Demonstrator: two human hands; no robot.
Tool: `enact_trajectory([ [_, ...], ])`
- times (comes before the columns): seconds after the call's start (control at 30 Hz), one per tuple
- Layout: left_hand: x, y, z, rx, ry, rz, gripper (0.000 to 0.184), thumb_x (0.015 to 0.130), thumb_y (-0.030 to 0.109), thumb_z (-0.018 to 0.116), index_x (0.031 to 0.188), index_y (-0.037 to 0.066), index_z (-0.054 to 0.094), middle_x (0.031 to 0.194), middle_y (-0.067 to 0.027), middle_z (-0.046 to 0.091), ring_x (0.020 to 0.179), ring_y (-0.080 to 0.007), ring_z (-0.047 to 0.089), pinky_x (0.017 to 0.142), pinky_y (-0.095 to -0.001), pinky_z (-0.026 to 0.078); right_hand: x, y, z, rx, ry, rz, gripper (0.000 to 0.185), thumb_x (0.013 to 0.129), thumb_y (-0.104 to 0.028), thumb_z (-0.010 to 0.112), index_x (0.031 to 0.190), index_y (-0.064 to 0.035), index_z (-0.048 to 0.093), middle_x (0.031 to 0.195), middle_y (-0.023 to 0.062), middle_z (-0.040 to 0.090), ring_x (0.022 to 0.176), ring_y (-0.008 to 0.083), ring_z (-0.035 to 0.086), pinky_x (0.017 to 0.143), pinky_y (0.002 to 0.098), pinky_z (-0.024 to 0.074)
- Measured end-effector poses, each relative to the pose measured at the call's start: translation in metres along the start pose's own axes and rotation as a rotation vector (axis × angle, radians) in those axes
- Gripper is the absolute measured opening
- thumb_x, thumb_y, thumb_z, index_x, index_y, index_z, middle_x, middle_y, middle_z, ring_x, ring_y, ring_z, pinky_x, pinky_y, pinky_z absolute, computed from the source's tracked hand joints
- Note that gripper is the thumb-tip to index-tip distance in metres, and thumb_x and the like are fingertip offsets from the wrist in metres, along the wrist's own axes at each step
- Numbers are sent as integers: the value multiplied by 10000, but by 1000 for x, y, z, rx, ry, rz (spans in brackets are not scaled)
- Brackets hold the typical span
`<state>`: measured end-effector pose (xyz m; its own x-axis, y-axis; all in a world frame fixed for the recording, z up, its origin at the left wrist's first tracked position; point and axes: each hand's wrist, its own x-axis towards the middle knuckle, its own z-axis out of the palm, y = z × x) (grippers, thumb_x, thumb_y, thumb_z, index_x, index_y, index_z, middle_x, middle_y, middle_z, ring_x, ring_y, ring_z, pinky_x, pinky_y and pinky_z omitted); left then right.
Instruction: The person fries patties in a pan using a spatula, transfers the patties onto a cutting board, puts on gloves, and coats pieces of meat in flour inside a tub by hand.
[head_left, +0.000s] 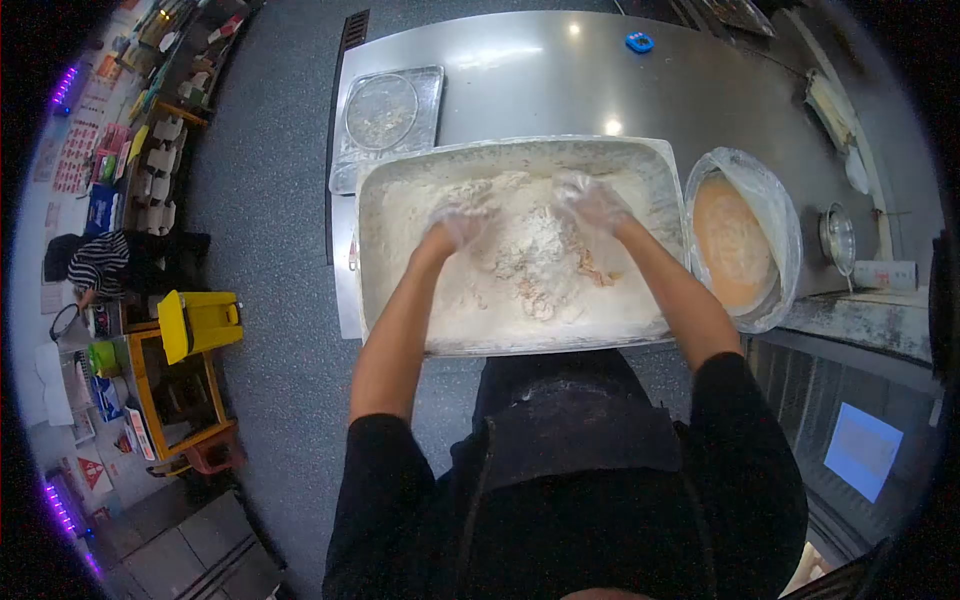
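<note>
A large white tub (520,348) holds a deep bed of flour (420,290). Near its middle, a heap of white flour (543,240) partly covers orange-brown pieces (597,270), whose kind I cannot make out. Both my hands wear clear plastic gloves dusted with flour. My left hand (466,222) is at the left of the heap, its fingers apart but blurred against the flour. On the heap's far right side, my right hand (592,203) has its fingers stretched out and partly hidden in flour. Neither hand shows a firm hold on anything.
Right of the tub stands a plastic-lined container (738,240) of orange liquid. A metal tray with a round sieve (382,110) lies behind left on the steel table (520,80). A blue timer (639,42) sits farther back. A person (100,262) is at the left shelves, near a yellow bin (190,325).
</note>
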<state>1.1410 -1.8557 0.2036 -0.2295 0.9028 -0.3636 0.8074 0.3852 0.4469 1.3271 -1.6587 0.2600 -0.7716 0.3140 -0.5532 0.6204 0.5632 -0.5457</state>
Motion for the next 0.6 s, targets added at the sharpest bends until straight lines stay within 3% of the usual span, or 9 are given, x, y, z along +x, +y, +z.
enact_trajectory([
  [0.07, 20, 1, 29, -21, -165, -163, 463, 939, 284, 436, 1371, 125, 393, 1373, -141, 433, 1265, -287, 412, 1053, -371, 325, 33, 12, 35, 154, 14, 3, 544, 927, -449, 385, 1369, -133, 383, 1398, 185, 346, 1267, 287, 379, 1077, 444, 268],
  [0.13, 17, 11, 44, -247, 78, -110, 453, 964, 296, 350, 1379, 115, 380, 1380, -134, 427, 1228, -280, 457, 1035, -369, 351, 17, -18, 42, 727, -149, 300, 591, 947, -524, 272, 1408, -159, 326, 1480, 153, 238, 1333, 287, 297, 1123, 462, 172],
  [0.17, 9, 20, 40, -321, 157, -89, 453, 973, 300, 321, 1381, 111, 375, 1382, -131, 425, 1216, -277, 471, 1028, -369, 360, 22, -5, 50, 730, -156, 305, 591, 947, -524, 272, 1408, -159, 326, 1480, 153, 238, 1333, 287, 297, 1123, 462, 172],
  [0.23, -21, 26, 25, -730, 11, -5, 456, 974, 281, 312, 1389, 100, 359, 1390, -135, 415, 1198, -272, 489, 1011, -350, 382, 31, 37, 67, -82, -146, -399, 524, 986, -399, 234, 1391, -84, 342, 1394, 165, 379, 1328, 271, 292, 1075, 414, 300],
  [0.33, -48, 1, 26, -545, -28, 107, 446, 980, 276, 307, 1390, 112, 363, 1389, -131, 418, 1198, -250, 490, 1019, -335, 375, -6, 69, 31, -467, -197, -547, 626, 948, -536, 157, 1401, -143, 333, 1404, 82, 400, 1263, 287, 402, 1057, 500, 303],
  [0.37, -57, 4, 24, -487, -37, 145, 442, 982, 275, 305, 1390, 116, 365, 1389, -130, 419, 1198, -243, 490, 1021, -330, 373, -20, 58, 17, -467, -202, -543, 626, 948, -536, 157, 1401, -143, 333, 1404, 82, 400, 1263, 287, 402, 1057, 500, 303],
  [0.47, -73, 29, 13, 8, -319, -65, 441, 980, 311, 350, 1375, 122, 396, 1344, -122, 478, 1187, -206, 499, 1008, -317, 377, -44, 44, 8, -557, -544, 78, 567, 959, -471, 233, 1414, -139, 301, 1367, 97, 444, 1228, 269, 451, 1035, 449, 351],
  [0.53, -54, 1, 73, -231, -115, 188, 464, 966, 363, 388, 1368, 133, 411, 1259, -126, 553, 1126, -201, 546, 958, -320, 410, -30, 84, 51, -510, -178, -501, 550, 926, -316, 403, 1422, -118, 270, 1292, 123, 501, 1143, 246, 515, 942, 389, 430],
  [0.6, -47, 37, 56, -388, -158, 130, 474, 956, 363, 410, 1368, 128, 410, 1259, -124, 553, 1135, -216, 537, 957, -322, 407, -4, 103, 90, -508, 144, -897, 642, 853, -213, 569, 1413, -101, 276, 1229, 128, 539, 1079, 232, 552, 887, 351, 477],
])
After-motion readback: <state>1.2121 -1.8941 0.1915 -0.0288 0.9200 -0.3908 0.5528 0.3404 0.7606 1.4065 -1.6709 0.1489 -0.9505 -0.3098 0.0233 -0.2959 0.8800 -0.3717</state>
